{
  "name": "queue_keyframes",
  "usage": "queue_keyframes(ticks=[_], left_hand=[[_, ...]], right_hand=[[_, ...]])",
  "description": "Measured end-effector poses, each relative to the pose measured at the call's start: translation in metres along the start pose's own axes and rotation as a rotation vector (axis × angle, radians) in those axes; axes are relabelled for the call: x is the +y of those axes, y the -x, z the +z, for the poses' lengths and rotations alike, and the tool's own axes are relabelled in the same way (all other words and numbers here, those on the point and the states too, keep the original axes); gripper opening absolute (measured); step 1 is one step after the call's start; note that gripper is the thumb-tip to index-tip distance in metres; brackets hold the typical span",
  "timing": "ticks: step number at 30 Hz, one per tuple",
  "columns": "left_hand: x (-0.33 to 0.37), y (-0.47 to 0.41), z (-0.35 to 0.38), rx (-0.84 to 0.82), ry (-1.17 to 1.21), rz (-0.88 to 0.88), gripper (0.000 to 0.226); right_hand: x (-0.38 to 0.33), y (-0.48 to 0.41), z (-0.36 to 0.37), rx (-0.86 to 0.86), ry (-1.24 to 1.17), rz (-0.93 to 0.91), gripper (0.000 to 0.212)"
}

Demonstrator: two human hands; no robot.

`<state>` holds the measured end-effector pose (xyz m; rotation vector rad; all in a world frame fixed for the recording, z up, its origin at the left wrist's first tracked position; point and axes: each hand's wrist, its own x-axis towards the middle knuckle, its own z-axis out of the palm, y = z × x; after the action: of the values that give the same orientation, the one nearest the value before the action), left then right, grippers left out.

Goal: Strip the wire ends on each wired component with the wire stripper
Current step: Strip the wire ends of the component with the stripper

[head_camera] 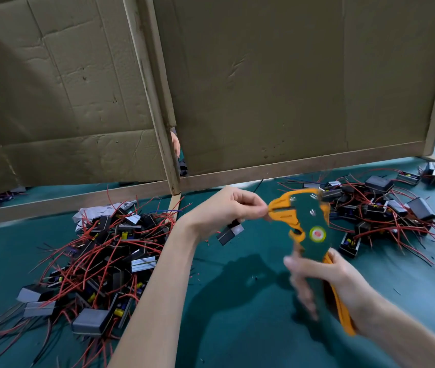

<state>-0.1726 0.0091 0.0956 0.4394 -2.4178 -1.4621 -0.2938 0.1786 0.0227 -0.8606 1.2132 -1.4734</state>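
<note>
green table [237, 328]; right hand [327, 280] grips stripper [314, 229] between piles [110, 256]

We sit at a small assembly workshop bench: cardboard partitions [290, 75], green table cover [237, 301], heaps of wired components [99, 261]

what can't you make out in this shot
All head view.
Wire end at the wire stripper's head: covered by the left hand's pinching fingertips.
Grip of the right hand on the handles: motion blur.
The component under the left hand: partly hidden by the wrist.
Wire tips in the left pile and right pile: too small to tell if stripped.
Beyond the cardboard panels: blocked.
</note>
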Motion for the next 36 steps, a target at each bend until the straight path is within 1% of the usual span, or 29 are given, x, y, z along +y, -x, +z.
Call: queue_keyframes(ticks=[2,3,4,6,7,8,12,14,16,17,20,24,27,36], left_hand=[[-0.004,-0.002,0.001,0.028,0.046,-0.044,0.024],[-0.006,-0.004,0.003,0.037,0.071,-0.062,0.028],[-0.007,-0.006,0.006,0.054,0.082,-0.068,0.031],[-0.009,-0.01,0.011,0.124,0.062,-0.059,0.033],[-0.01,-0.011,0.012,0.168,0.05,-0.048,0.035],[-0.01,-0.011,0.011,0.216,0.045,-0.03,0.037],[-0.013,-0.013,0.007,0.359,0.089,0.055,0.039],[-0.012,-0.013,0.006,0.39,0.108,0.071,0.031],[-0.009,-0.013,0.007,0.366,0.107,0.062,0.016],[-0.007,-0.013,0.007,0.33,0.102,0.052,0.012],[0.001,-0.011,0.009,0.23,0.102,0.038,0.01],[0.009,-0.008,0.011,0.21,0.137,0.047,0.008],[0.012,-0.006,0.01,0.207,0.127,0.049,0.009],[0.014,-0.004,0.011,0.175,0.101,0.042,0.011]], right_hand=[[0.002,-0.002,0.001,0.091,0.026,0.016,0.039],[0.003,-0.003,-0.001,0.09,0.012,0.022,0.038],[0.0,-0.003,-0.002,0.062,-0.018,0.021,0.033],[-0.004,-0.004,-0.002,-0.051,-0.181,-0.005,0.011],[-0.005,-0.005,-0.004,-0.084,-0.26,-0.026,0.011],[-0.006,-0.006,-0.005,-0.089,-0.299,-0.039,0.018],[-0.01,-0.009,-0.015,-0.034,-0.355,-0.076,0.014],[-0.012,-0.01,-0.02,-0.017,-0.359,-0.056,0.014],[-0.014,-0.01,-0.022,-0.037,-0.343,-0.048,0.018],[-0.014,-0.01,-0.023,-0.052,-0.33,-0.042,0.02],[-0.012,-0.01,-0.023,-0.118,-0.296,-0.013,0.021],[-0.009,-0.012,-0.023,-0.209,-0.242,0.011,0.042],[-0.008,-0.012,-0.025,-0.261,-0.228,0.015,0.042],[-0.009,-0.011,-0.026,-0.31,-0.204,-0.005,0.036]])
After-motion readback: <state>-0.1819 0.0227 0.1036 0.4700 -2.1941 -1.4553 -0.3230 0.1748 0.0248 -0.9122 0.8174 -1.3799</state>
